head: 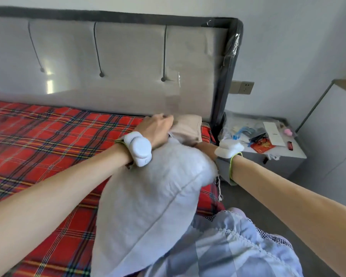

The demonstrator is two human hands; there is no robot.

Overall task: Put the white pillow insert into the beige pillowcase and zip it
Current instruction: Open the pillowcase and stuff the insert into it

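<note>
The white pillow insert (148,196) lies lengthwise on the bed (48,146), its far end meeting the beige pillowcase (188,126) at twelve o'clock. The left hand (156,128) grips the case's mouth, probably to hold it open for stuffing. The right hand (205,146), at two o'clock, is mostly hidden, so its grasp cannot be told.

Right hand (204,147) mostly hidden behind the white pillow insert (148,196).
</note>
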